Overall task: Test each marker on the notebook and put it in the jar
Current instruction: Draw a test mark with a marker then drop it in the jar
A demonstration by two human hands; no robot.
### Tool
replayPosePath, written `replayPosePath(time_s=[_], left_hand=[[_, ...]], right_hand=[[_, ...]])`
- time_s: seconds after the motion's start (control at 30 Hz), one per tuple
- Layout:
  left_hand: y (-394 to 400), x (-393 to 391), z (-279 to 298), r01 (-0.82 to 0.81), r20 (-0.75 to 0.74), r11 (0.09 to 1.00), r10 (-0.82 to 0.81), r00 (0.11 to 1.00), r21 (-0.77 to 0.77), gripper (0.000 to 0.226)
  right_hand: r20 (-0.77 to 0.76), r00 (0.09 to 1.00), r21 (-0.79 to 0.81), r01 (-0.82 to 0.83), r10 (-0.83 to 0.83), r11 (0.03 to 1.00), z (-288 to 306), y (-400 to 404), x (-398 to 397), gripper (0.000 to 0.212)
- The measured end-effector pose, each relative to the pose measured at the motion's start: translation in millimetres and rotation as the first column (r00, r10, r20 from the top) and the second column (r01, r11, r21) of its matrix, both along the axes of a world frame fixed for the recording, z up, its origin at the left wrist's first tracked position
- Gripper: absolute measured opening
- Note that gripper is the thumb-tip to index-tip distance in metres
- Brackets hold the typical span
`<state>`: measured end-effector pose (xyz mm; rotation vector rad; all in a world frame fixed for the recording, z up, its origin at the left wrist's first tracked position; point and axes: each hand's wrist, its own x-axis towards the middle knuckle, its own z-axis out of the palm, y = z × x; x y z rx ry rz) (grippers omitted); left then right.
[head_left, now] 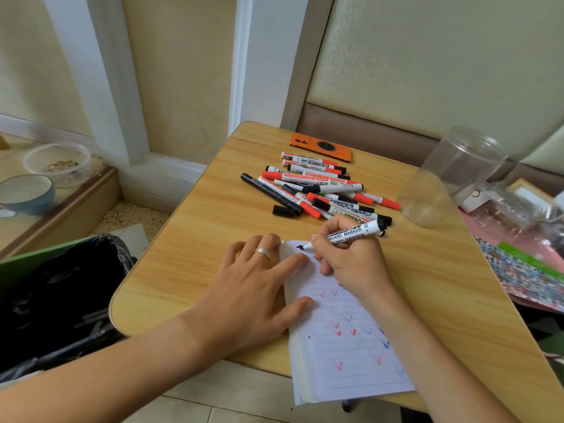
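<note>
Where walls meet, wooden table (pixel 189 239) cluttered.

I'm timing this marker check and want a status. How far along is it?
Done: the notebook page carries many red and blue ticks, yet the clear jar looks empty. In hand: the right hand presses a whiteboard marker tip to the page's top, while the left hand lies flat on the notebook. Left: the pile of markers on the table.

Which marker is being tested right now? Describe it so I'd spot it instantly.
On the wooden table, find the lined notebook. The marker is gripped in the right hand, tip on the page; the other markers lie piled behind it.
</note>
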<state>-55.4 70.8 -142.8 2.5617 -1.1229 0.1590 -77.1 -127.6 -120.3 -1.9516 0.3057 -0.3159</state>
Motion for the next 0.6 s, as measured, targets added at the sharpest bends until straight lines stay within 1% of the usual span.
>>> replayPosePath(time_s=[0.13, 0.27, 0.43, 0.6], left_hand=[[0.2, 0.0, 0.3, 0.000, -0.003, 1.000, 0.000, 1.000, 0.006, 0.060], [0.1, -0.1, 0.3, 0.004, -0.002, 1.000, -0.004, 1.000, 0.006, 0.060], [-0.3, 1.0, -0.2, 0.006, -0.003, 1.000, -0.006, 1.000, 0.007, 0.061], [-0.6, 0.5, -1.1, 0.010, -0.001, 1.000, -0.010, 1.000, 0.009, 0.061]], right_hand=[[0.020, 1.000, 0.028, -0.018, 0.017, 0.999, 1.5, 1.7, -0.3, 0.012], [0.012, 1.000, 0.023, -0.027, 0.027, 0.999, 2.5, 2.0, -0.6, 0.011], [-0.001, 1.000, 0.018, 0.012, -0.012, 1.000, -0.8, -0.7, 0.1, 0.014], [0.007, 1.000, 0.052, 0.020, -0.020, 0.998, 0.4, -0.2, -0.2, 0.014]])
